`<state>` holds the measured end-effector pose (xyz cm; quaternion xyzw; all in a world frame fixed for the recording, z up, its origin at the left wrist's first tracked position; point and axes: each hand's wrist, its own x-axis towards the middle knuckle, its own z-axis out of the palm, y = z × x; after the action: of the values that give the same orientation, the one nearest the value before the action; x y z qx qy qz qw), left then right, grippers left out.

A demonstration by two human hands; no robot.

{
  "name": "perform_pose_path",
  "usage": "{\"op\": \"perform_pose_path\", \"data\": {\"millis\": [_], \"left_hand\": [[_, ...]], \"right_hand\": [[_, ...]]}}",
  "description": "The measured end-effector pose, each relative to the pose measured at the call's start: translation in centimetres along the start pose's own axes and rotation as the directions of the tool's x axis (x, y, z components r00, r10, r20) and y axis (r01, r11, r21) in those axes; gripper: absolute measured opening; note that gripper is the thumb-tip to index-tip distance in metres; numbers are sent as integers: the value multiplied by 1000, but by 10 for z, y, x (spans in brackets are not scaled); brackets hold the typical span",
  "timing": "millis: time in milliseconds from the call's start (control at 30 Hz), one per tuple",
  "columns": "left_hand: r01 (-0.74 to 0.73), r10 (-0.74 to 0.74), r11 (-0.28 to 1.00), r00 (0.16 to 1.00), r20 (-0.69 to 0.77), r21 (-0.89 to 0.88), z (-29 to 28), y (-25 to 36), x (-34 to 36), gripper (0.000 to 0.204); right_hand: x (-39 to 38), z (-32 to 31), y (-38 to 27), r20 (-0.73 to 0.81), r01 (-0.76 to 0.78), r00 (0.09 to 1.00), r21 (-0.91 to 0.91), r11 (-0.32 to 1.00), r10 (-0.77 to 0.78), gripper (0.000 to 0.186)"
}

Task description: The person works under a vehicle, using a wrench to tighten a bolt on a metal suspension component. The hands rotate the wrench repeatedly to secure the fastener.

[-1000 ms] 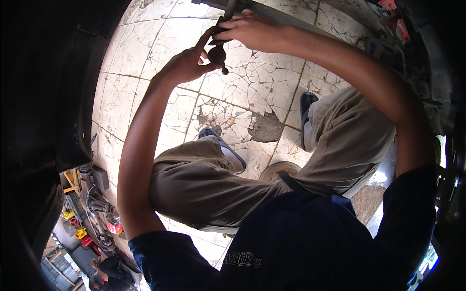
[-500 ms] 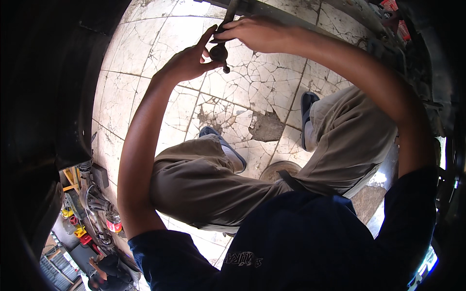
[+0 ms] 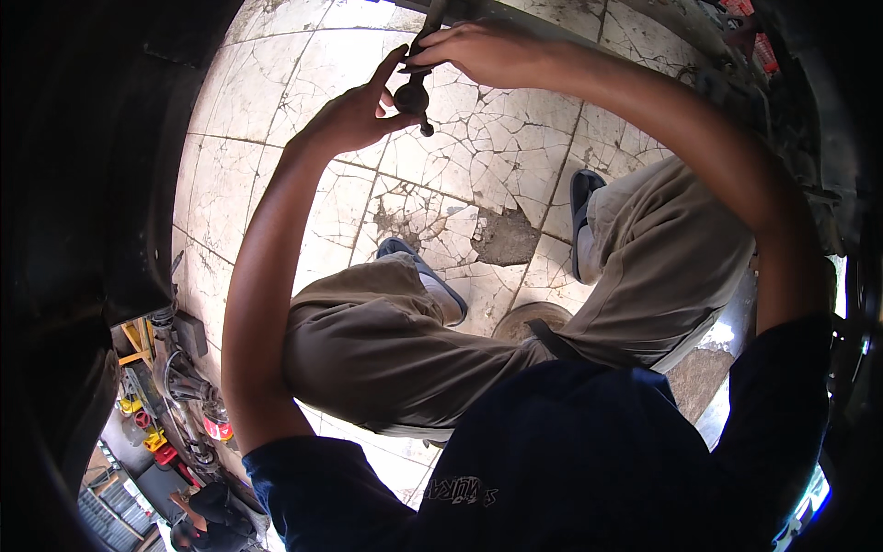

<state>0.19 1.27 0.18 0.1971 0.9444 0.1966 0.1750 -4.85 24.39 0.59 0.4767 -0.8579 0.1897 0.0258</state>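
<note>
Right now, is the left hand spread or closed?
Partly spread: on the left hand, thumb and forefinger stand apart beside the dark metal part; any grip I cannot tell.

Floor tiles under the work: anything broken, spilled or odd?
Yes, broken. The pale tiles are webbed with cracks, and a jagged dark patch between the sandals looks like missing tile showing rough base. No spill stands out. The dark metal part held above is too shadowed to judge.

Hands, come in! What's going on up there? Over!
Left hand: at dark rod, thumb and forefinger spread. Right hand: fingers on rod, hiding part. Knobbed end showing.
</note>
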Motion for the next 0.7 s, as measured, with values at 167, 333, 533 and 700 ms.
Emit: {"op": "perform_pose_path", "data": {"millis": [167, 333, 533, 700], "left_hand": [[-8, 8, 1000, 1000, -2, -20, 3, -5, -3, 98], [-20, 20, 1000, 1000, -12, 6, 1, 0, 0, 98], [-1, 1, 1000, 1000, 5, -28, 1, -3, -2, 99], [-7, 7, 1000, 1000, 3, -16, 1, 1, 0, 98]], "right_hand": [[0, -3, -18, 64, 41, 997, -66, 997, -36, 51], [-7, -1, 2, -38, 60, 997, -81, 995, -63, 54], [-3, -10, -25, 118, 17, 993, -98, 995, -6, 54], [-2, -3, -4, -17, -38, 999, -47, 998, 37, 57]]}}
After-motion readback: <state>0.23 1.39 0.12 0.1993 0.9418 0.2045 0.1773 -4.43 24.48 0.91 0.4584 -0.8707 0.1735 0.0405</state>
